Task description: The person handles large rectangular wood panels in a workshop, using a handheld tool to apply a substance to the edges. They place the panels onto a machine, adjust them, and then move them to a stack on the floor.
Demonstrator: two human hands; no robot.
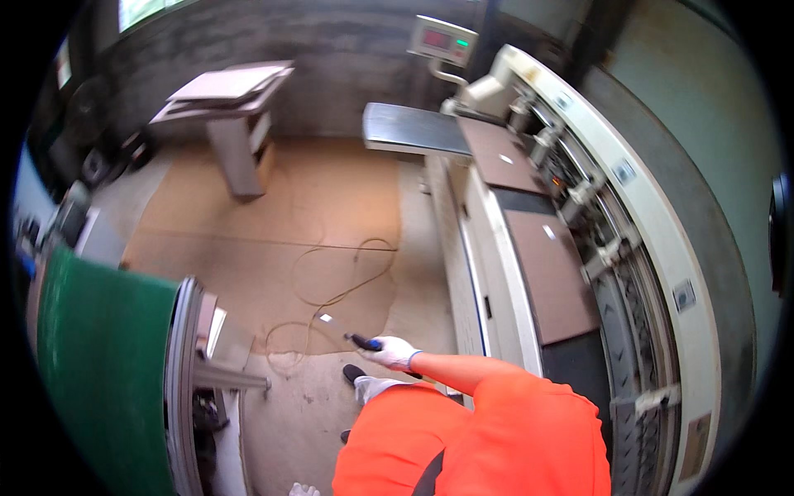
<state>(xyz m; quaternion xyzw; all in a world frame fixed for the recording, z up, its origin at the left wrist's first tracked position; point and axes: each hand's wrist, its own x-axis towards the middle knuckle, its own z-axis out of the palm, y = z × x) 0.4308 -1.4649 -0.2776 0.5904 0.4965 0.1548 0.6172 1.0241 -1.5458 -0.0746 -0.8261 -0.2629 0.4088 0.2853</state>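
My right hand (392,353), in a white glove, is closed round a small dark hand tool (364,341) with a blue part. The tool has a narrow tip pointing left, and its exact kind does not show. My bare right forearm reaches in from the right, out of an orange sleeve. At the bottom edge, only a bit of my left hand (304,489) shows, in a pale glove; its fingers are mostly cut off. Beyond the tool, a yellowish hose (331,299) lies in loops on the floor. A small white slip (325,317) is near it.
To my right runs a long cream machine (624,171) with two brown boards (550,277) on its bed and a metal side plate (413,128). A control display (444,40) stands behind. Left is a green conveyor belt (107,372). Boards (227,83) lie stacked on a far stand.
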